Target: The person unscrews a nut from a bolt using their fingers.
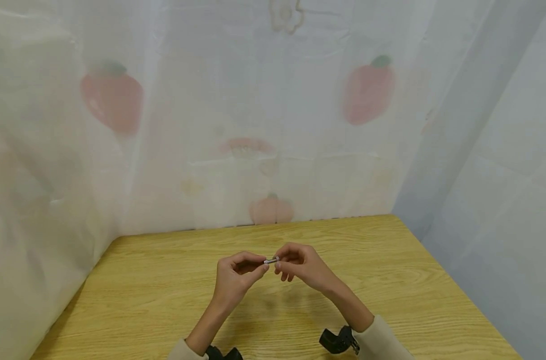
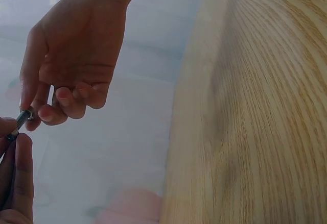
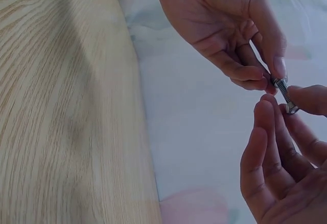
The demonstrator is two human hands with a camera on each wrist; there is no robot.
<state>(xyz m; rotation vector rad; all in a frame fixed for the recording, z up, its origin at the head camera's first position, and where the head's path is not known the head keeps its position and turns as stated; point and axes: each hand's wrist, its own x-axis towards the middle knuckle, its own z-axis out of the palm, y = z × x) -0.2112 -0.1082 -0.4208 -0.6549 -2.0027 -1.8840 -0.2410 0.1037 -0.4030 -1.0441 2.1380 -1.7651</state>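
A small silver bolt (image 1: 272, 260) is held level above the table, its threaded shank (image 3: 283, 90) showing between the two hands. My left hand (image 1: 231, 281) pinches one end between thumb and forefinger, where a wider metal ring shows around the shank. At the other end, the thumb and fingertips of my right hand (image 1: 310, 270) grip a wider hexagonal piece (image 3: 292, 108). Fingers cover parts of both ends, so I cannot tell which piece is the head and which a nut. The right hand's other fingers (image 2: 74, 106) are bent loosely, away from the bolt.
Under both hands lies a wood-grain table (image 1: 156, 280). Pale plastic sheeting (image 1: 201, 100) with strawberry prints hangs behind its far edge and along both sides. Black wrist mounts (image 1: 338, 341) sit near the cream sleeves (image 1: 383, 342).
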